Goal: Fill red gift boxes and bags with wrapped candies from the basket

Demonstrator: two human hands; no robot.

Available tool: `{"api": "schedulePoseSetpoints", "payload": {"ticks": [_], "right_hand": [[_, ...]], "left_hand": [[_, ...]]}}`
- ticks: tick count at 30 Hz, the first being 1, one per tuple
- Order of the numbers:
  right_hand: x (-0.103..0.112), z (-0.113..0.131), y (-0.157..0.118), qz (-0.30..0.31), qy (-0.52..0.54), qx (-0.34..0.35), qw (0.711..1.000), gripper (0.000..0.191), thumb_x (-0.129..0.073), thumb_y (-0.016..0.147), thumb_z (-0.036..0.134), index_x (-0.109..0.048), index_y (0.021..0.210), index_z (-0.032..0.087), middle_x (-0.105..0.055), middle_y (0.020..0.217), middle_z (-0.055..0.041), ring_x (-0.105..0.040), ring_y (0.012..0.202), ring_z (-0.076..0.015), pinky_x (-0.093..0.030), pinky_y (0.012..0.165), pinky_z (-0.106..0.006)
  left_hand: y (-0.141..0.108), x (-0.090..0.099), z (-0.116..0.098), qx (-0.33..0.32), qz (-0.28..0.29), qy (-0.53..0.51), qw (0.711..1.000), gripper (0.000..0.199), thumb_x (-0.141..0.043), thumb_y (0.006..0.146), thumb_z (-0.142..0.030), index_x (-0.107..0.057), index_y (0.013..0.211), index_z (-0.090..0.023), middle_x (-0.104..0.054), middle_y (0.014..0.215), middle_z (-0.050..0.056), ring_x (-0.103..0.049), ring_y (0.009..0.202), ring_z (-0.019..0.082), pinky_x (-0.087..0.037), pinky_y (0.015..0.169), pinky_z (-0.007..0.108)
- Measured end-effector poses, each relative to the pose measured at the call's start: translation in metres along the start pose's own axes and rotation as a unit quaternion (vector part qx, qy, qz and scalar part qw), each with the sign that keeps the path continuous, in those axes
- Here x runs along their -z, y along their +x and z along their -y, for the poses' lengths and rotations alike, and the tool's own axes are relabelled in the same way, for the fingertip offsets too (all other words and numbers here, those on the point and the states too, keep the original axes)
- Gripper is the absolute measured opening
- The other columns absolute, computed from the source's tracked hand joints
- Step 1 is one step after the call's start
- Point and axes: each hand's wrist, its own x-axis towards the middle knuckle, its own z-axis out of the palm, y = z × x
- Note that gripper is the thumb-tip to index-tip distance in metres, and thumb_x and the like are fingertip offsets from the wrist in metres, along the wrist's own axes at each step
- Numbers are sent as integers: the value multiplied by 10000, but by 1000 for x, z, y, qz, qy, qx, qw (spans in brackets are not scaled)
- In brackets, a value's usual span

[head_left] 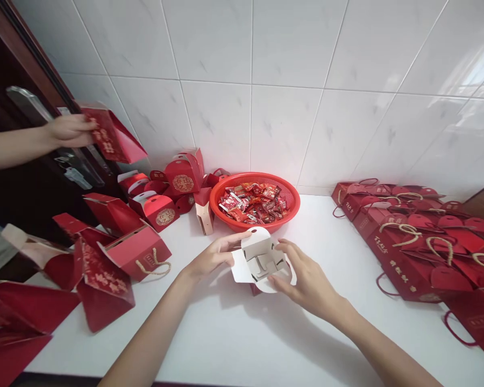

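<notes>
An open-topped gift box (262, 260) stands in the middle of the white table, its white inside facing me and its flaps spread outward. Folded white card shows at its bottom; only a bit of the red outside is visible below. With fingers and thumb on the left flap, my left hand (215, 255) grips the box. My right hand (304, 274) holds the right side, thumb at the near flap and fingers along the far right edge. Just behind the box sits a red plastic basket (214, 207) with many wrapped candies (258, 203) in it.
Closed red gift boxes (403, 252) with rope handles stand in rows at the right. More red boxes (135, 252) crowd the left side. Another person's hand (70, 130) holds up a red box (115, 134) at the left, before a dark door. A tiled wall (286, 123) bounds the back.
</notes>
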Motion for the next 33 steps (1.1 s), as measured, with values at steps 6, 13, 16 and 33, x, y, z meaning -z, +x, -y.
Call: {"api": "schedulePoseSetpoints", "payload": {"ticks": [6, 13, 16, 33], "right_hand": [[-2, -19, -4, 0, 208, -201, 957, 699, -755, 730, 570, -437, 1258, 239, -666, 1079, -84, -694, 901, -251, -593, 761, -393], [-10, -39, -5, 65, 345, -218, 911, 740, -786, 699, 576, -447, 1271, 251, -596, 1245, -99, -683, 833, -198, -580, 700, -350], [-10, -45, -2, 72, 345, -204, 913, 743, -796, 707, 549, -450, 1293, 251, -595, 1247, -97, -672, 844, -194, -576, 729, -359], [18, -48, 40, -97, 225, -50, 968, 374, -663, 864, 512, -637, 1114, 235, -681, 1189, -88, -673, 1015, -230, -555, 924, -431]], "left_hand": [[-3, 2, 10, -21, 11, -6, 1000, 840, -720, 635, -173, -528, 1449, -246, -498, 1530, 75, -453, 1391, 354, -402, 1095, 462], [-17, 3, 18, 19, -3, -5, 1000, 902, -827, 624, -228, -508, 1468, -259, -464, 1553, 88, -449, 1389, 349, -359, 1139, 480], [-21, 3, 20, 27, -7, -1, 1000, 912, -837, 635, -245, -491, 1478, -273, -442, 1568, 82, -409, 1421, 342, -335, 1161, 481], [-8, 22, -46, 10, -76, 302, 950, 485, -703, 820, -474, -706, 1247, -245, -750, 1153, 64, -691, 1017, 265, -537, 911, 354]]}}
